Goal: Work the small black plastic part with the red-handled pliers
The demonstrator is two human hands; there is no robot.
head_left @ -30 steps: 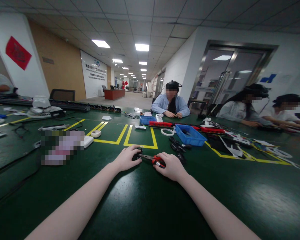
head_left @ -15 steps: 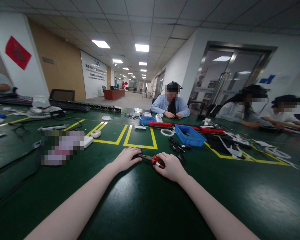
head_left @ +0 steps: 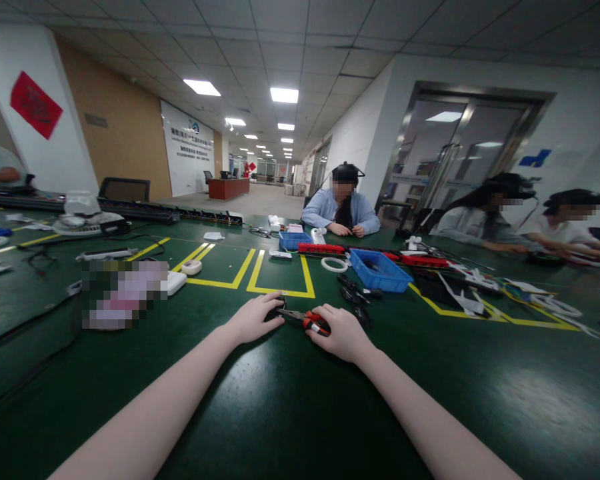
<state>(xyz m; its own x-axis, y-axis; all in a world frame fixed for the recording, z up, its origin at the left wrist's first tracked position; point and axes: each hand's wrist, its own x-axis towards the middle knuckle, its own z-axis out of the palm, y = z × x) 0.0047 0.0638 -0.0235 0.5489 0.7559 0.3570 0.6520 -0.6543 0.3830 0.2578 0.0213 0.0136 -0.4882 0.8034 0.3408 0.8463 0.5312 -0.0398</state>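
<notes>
My right hand is closed around the red and black handles of a pair of long-nose pliers. The pliers' metal jaws point left, their tips reaching a small black part at my left hand. The fingers and thumb of that hand are closed around the part, which is mostly hidden; its kind is too small to make out. Both hands are low over the green table, just in front of a yellow tape outline. Whether the jaws grip the part I cannot tell.
Beyond my right hand lie black cables and a blue bin. A white ring is beside them. To the left are a tape roll and a white box. A person sits across the green table.
My left fingers have shifted slightly and the small black part shows a little more between them. The pliers and my right hand stay almost in the same place.
</notes>
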